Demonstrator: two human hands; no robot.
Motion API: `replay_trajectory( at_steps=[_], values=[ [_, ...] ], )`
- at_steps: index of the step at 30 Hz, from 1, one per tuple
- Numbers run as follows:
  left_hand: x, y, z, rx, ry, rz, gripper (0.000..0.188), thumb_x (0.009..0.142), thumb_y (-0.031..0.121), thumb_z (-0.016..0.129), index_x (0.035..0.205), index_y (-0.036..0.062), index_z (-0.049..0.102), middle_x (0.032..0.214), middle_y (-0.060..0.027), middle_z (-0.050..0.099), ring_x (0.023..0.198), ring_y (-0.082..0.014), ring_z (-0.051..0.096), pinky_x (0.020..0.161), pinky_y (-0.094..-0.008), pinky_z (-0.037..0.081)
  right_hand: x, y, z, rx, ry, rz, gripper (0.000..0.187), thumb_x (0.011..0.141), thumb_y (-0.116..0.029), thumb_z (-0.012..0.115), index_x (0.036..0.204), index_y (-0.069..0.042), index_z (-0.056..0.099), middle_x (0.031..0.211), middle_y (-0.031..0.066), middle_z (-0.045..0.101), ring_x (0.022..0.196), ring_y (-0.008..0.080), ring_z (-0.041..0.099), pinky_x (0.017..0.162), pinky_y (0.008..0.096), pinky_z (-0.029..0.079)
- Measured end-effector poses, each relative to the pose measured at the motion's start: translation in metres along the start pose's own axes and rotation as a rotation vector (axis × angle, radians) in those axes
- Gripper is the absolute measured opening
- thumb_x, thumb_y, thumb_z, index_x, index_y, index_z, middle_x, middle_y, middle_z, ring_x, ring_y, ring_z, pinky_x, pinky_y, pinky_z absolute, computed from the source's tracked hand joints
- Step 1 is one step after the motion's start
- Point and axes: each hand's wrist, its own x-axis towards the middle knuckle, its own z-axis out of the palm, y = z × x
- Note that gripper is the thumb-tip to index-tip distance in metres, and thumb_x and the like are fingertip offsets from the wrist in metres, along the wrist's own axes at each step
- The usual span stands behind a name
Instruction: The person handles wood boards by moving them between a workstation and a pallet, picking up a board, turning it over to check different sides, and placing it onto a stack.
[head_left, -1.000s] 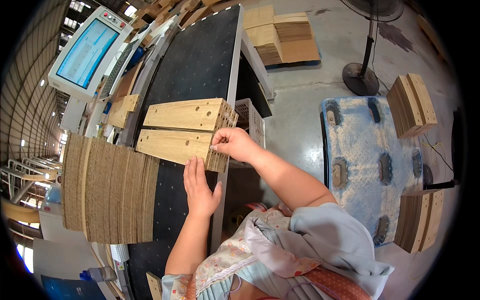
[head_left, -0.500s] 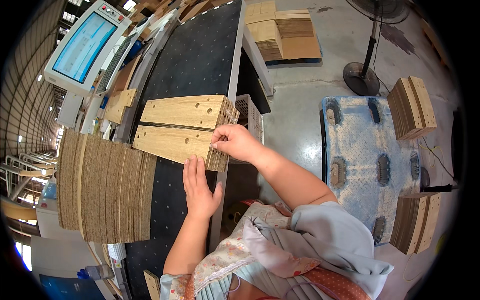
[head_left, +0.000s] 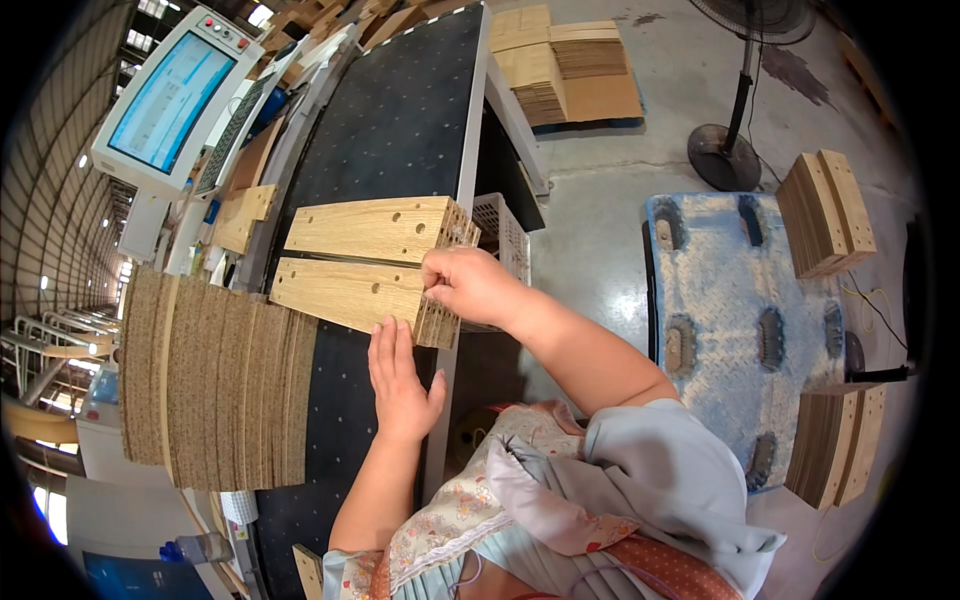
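Black dotted table [head_left: 400,110], 2 wooden panel stacks [head_left: 365,260], concrete floor [head_left: 610,220]; fan [head_left: 735,90]

My two stacks of drilled wooden boards [head_left: 365,260] lie flat, side by side, on the dark table.

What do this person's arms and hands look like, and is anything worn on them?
Both the left hand and the right hand are bare: no gloves, rings or watch show. The forearms are bare too. A loose pale grey sleeve covers the right upper arm, over a floral-patterned garment.
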Motion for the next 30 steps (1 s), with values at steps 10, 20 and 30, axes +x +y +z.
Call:
replay_trajectory(
  at_steps=[10, 20, 30],
  values=[
    [-0.002, -0.002, -0.004, -0.007, -0.060, -0.085, 0.076, 0.063, 0.012, 0.065, 0.128, -0.0004, 0.028, 0.133, -0.0225, 0.026, 0.124, -0.0408, 0.022, 0.102, -0.0469, 0.020, -0.001, 0.013, 0.008, 0.056, -0.003, 0.130, 0.008, 0.070, -0.008, 0.059, 0.076, -0.002, 0.055, 0.072, 0.0144, 0.057, 0.071, 0.0282, 0.057, 0.064, 0.0353, 0.045],
    [-0.060, -0.013, -0.023, -0.234, 0.123, -0.108, 0.068, 0.065, 0.015, 0.065, 0.126, 0.0075, 0.037, 0.133, -0.0191, 0.027, 0.126, -0.0360, 0.024, 0.101, -0.0495, 0.021, -0.069, -0.032, 0.016, 1.037, -0.474, 0.298, 0.020, 0.066, 0.007, 0.063, 0.070, -0.004, 0.048, 0.073, 0.0084, 0.054, 0.066, 0.0138, 0.050, 0.058, 0.0239, 0.041],
    [-0.345, -0.089, -0.107, 0.215, 0.267, -0.786, 0.069, 0.059, 0.010, 0.068, 0.122, 0.0049, 0.040, 0.128, -0.0197, 0.034, 0.120, -0.0373, 0.032, 0.099, -0.0433, 0.029, -0.124, -0.064, 0.113, 1.094, -0.794, 0.555, 0.020, 0.067, 0.013, 0.059, 0.074, -0.003, 0.048, 0.073, 0.0083, 0.054, 0.067, 0.0150, 0.051, 0.059, 0.0247, 0.041]
  ],
)
